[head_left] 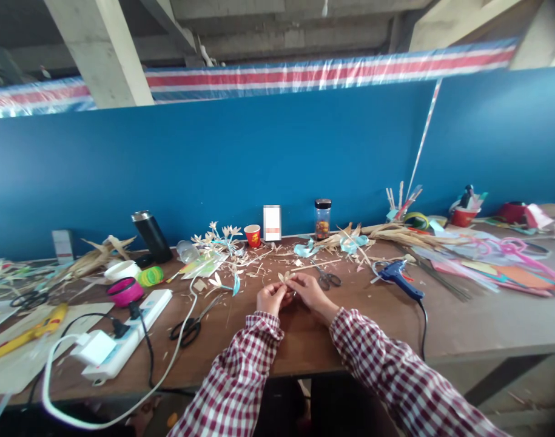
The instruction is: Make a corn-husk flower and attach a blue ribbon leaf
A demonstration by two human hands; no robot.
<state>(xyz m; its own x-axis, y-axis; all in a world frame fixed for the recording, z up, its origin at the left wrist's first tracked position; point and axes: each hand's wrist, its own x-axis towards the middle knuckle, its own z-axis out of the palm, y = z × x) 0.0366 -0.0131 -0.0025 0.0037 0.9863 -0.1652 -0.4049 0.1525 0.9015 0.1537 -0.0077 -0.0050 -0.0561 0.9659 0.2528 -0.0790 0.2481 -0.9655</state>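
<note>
Above the table's front middle, my left hand (271, 298) and my right hand (314, 294) meet, fingers pinched on a small pale corn husk flower (285, 277). Its petals stick up between the fingertips; its base is hidden. Just behind my right hand lie dark-handled scissors (329, 280). To the left, a loose husk flower (216, 281) with a pale blue strip rests on the table. Farther back stands a bunch of husk flowers (219, 237). A blue glue gun (399, 279) lies to the right of my right hand.
Husk scraps litter the table (241, 340). At the back are a red paper cup (253, 237), a jar (322, 221) and a black flask (153, 237). Left lie scissors (188, 331), a corded white power strip (134, 331) and a yellow glue gun (29, 334). Dried husks (395, 232) lie right.
</note>
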